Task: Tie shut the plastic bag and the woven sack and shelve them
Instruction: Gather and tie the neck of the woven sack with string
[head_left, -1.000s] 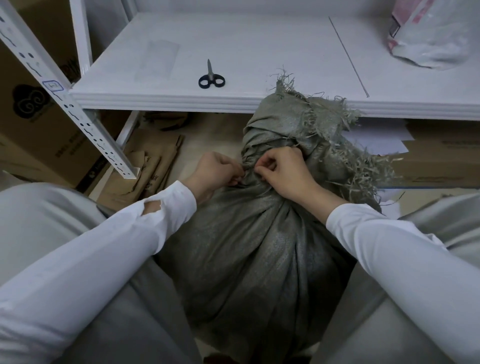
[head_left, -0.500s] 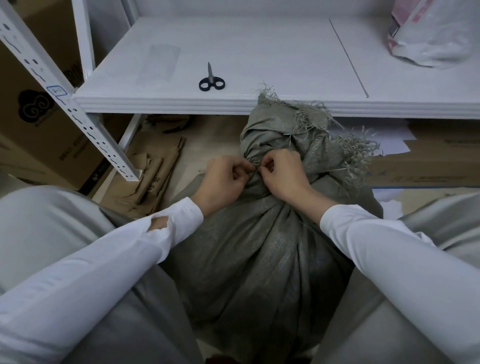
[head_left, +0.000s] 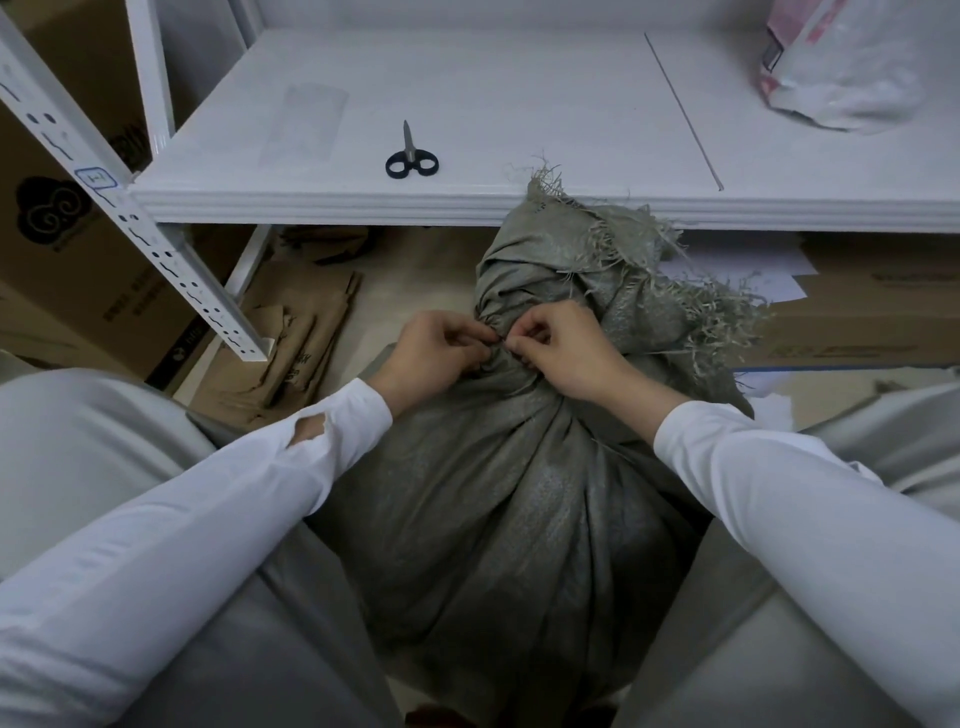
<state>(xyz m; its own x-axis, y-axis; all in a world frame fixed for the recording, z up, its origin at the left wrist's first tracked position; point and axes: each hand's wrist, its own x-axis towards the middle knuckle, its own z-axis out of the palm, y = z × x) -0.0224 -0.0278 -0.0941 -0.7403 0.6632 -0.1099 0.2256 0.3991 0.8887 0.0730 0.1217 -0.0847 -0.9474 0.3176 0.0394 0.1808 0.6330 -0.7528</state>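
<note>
Now I'm on the tying step: my left hand (head_left: 436, 353) and right hand (head_left: 563, 348) meet at the neck of the sack (head_left: 519, 519), fingers (head_left: 519, 347) pinched shut on something thin there, too small to make out. Next, I judge, the knot needs pulling tight before any lifting. The sack stands between my knees, just below the shelf (head_left: 467, 208); grey-green weave, gathered into folds, frayed top flopping right. The bag (head_left: 841, 67) lies at the shelf's far right, well beyond the scissors (head_left: 411, 158).
</note>
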